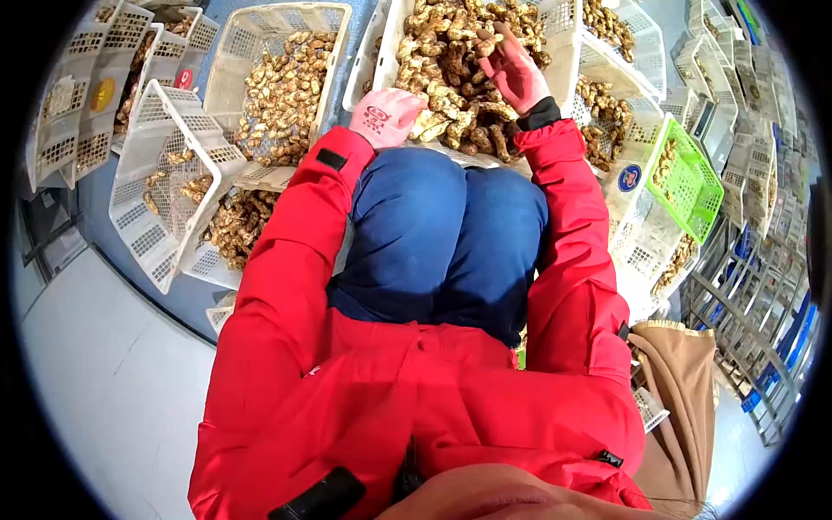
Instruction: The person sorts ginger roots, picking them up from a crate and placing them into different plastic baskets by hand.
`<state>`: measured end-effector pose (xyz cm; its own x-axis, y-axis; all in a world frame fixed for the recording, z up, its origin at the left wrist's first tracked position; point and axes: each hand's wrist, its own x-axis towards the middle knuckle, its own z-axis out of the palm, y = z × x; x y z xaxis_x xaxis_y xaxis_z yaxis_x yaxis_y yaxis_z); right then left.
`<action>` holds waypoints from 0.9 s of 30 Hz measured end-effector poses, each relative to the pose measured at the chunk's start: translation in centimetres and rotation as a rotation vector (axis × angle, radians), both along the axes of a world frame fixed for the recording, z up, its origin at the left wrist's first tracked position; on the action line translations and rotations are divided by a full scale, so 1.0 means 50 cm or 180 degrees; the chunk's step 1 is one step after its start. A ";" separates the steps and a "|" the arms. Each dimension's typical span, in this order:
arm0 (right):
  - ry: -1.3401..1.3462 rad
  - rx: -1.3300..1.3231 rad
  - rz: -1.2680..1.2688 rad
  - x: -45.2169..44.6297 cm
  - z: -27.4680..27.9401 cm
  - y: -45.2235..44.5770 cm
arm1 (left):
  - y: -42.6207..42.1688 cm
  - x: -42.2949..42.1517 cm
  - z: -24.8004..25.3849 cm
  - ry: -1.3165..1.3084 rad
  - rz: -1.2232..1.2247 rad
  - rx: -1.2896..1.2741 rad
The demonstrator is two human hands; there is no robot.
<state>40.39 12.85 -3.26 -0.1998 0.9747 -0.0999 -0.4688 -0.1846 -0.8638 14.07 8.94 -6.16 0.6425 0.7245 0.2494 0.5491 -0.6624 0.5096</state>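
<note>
Brown and cream mushrooms are heaped in a white plastic crate in front of my knees. My right hand, in a pink glove, is over the right part of the heap. Its fingers close on a mushroom near their tips. My left hand, also gloved in pink, is at the crate's near left corner with its fingers curled toward the heap. The back of that hand hides most of its grip. Pale mushrooms lie right beside its fingertips.
A white crate of smaller mushrooms stands to the left, with a tilted crate nearer me. On the right are more white crates and a green basket. Metal racks and a brown cloth are at the lower right.
</note>
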 end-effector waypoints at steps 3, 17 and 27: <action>0.0418 -0.0303 -0.0060 -0.015 0.011 0.007 | 0.002 0.001 0.008 0.0046 -0.0037 -0.0065; 0.0108 -0.0674 -0.0757 0.101 0.094 -0.090 | 0.004 0.002 -0.012 -0.0046 -0.0005 0.0027; -0.2663 -0.1343 -0.1531 0.349 0.031 -0.390 | -0.001 0.004 0.013 -0.0045 0.0051 -0.0109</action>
<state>57.84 -6.62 -1.72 0.4881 0.7871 -0.3771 0.1435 -0.4985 -0.8549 14.28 8.89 -5.53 0.6274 0.7429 0.2332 0.5521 -0.6357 0.5396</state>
